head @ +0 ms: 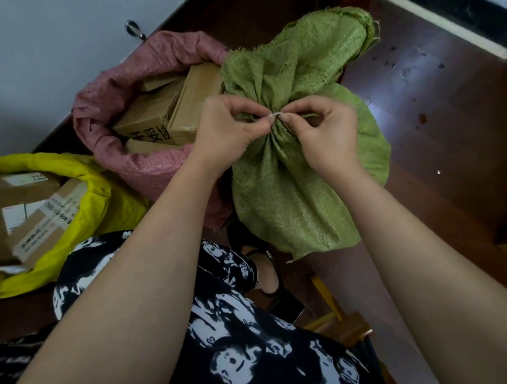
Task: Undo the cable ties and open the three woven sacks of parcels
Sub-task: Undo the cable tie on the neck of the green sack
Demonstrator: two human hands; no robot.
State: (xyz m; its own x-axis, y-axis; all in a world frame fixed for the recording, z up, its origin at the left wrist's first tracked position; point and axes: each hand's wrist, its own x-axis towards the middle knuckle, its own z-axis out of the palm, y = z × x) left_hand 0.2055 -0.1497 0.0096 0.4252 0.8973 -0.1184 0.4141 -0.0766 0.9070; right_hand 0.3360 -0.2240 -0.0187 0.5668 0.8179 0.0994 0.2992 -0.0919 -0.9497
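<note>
Last one: my left hand (231, 125) and right hand (320, 128) pinch the pale cable tie (276, 114) cinching the green woven sack (290, 178), fingertips closed tight on it. Pink sack (149, 165) and yellow sack (83, 168) gape open, parcels showing. Next I need to work the tie loose. Pink sack crowds my left; open floor (435, 126) to the right.

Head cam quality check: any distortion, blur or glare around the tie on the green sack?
Head view: wide-angle bowing at the edges, the forearms stretched; soft, dim, even light with no glare; the thin pale cable tie at the green woven sack neck is tiny and slightly soft between left hand and right hand.
</note>
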